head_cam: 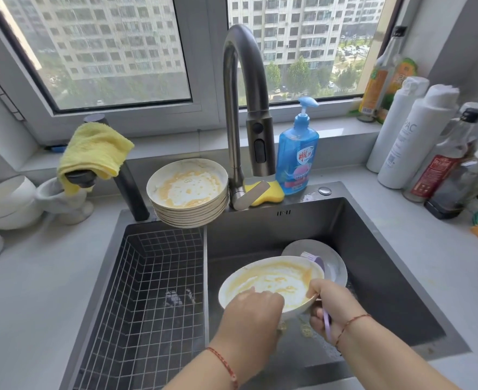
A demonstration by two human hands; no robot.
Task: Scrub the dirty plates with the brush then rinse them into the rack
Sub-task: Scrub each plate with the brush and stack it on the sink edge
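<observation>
Over the dark sink [373, 249] my left hand [253, 308] grips the near rim of a white plate [268, 280] smeared with yellow residue. My right hand [330, 308] holds a purple brush [315, 261] by its handle; the bristle head pokes up behind the plate's far right rim. A grey plate [335, 263] lies in the sink behind it. A stack of several dirty plates [188, 192] sits on the sink's back edge, left of the faucet [243, 108]. The wire rack [153, 291] fills the sink's left section.
A blue soap bottle [297, 153] and a yellow sponge [268, 192] stand behind the sink. A yellow cloth [94, 150] hangs over a black tap at the left. White bowls [7, 204] sit far left; several bottles [418, 142] crowd the right counter.
</observation>
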